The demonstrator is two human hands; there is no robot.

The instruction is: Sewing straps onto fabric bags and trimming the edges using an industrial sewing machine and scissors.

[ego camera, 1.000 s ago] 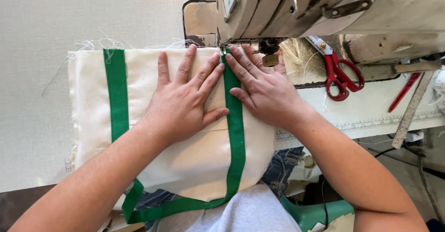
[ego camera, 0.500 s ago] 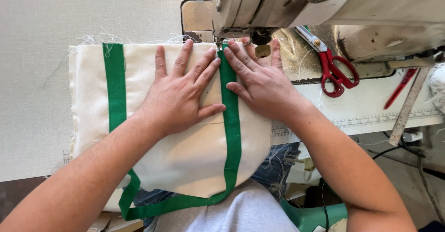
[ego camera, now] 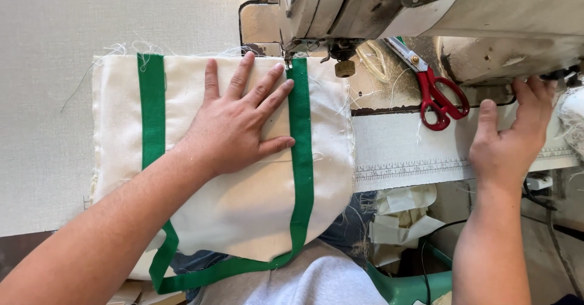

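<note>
A sewing workshop: a worn industrial sewing machine point(ego camera: 426, 13) stands on a pale table point(ego camera: 48, 98), red-handled scissors point(ego camera: 435, 92) lie beside it, a measuring scale runs along the table's front edge, and fabric scraps point(ego camera: 401, 220) hang below.

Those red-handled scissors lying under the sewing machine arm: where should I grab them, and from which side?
Probably by the red loop handles of the red-handled scissors, coming from the front, the person's side. The handles point toward the table edge and lie open on the cream table top, while the metal blades run back under the grey sewing machine arm, which blocks access from above.
</note>
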